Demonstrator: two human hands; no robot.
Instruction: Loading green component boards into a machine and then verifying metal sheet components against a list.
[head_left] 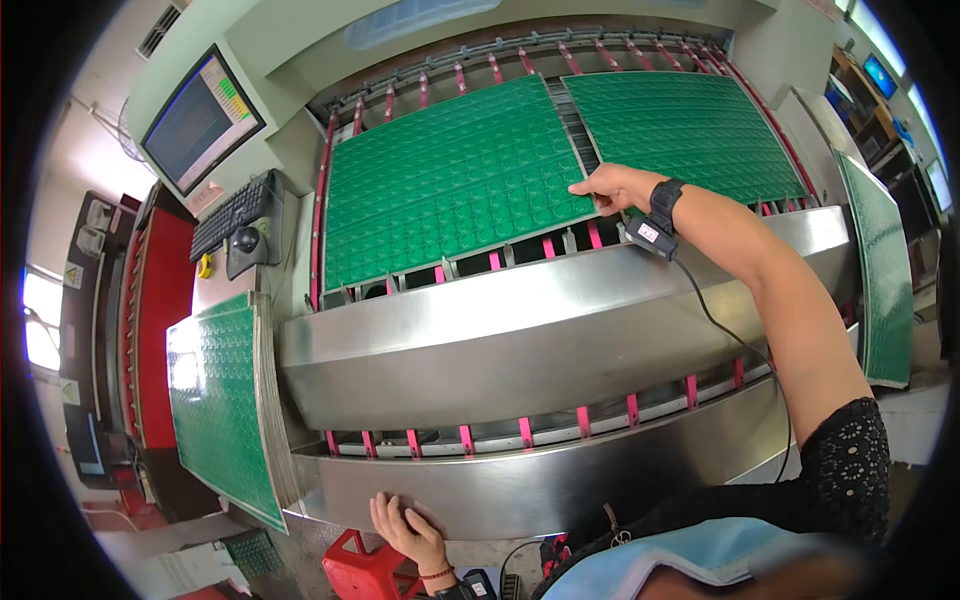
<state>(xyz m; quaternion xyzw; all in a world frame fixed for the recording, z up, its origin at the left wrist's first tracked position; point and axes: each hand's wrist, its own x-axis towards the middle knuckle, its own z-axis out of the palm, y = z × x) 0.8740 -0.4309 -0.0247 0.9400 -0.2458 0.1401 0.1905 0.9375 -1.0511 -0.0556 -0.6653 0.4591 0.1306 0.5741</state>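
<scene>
Two large green circuit board panels lie side by side on the machine bed, a left panel (440,175) and a right panel (685,130). My right hand (607,187) reaches over from the right and pinches the near right corner of the left panel, beside the narrow gap between the two. Its index finger lies on the panel's top face, with the thumb below at the edge. My left hand (408,532) rests against the lower stainless steel front (430,490), fingers outstretched, holding nothing.
Leaning stacks of green panels stand at the left (220,400) and right (872,270). Pink slats (525,432) line the opening between the steel covers. A monitor (205,120), keyboard (235,213) and mouse (245,238) sit at the left. A red stool (365,568) is below; a cable hangs from my right wrist.
</scene>
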